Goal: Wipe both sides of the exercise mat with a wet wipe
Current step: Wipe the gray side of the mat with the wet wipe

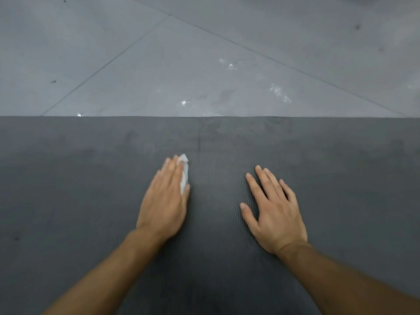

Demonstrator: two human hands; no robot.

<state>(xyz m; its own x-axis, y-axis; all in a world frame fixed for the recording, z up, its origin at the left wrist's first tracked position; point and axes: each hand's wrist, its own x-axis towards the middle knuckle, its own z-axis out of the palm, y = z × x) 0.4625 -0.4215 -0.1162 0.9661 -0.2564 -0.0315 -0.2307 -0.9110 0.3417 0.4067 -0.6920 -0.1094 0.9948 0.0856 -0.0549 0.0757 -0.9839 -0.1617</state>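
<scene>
A dark grey ribbed exercise mat lies flat and fills the lower half of the view. My left hand presses flat, with straight fingers, on a white wet wipe on the mat; most of the wipe is hidden under the palm and only its crumpled right edge shows. My right hand rests palm-down on the mat to the right, fingers spread, holding nothing. Darker damp patches show on the mat near its far edge.
The mat's far edge runs straight across the view. Beyond it is a grey tiled floor with dark grout lines and several small wet glints.
</scene>
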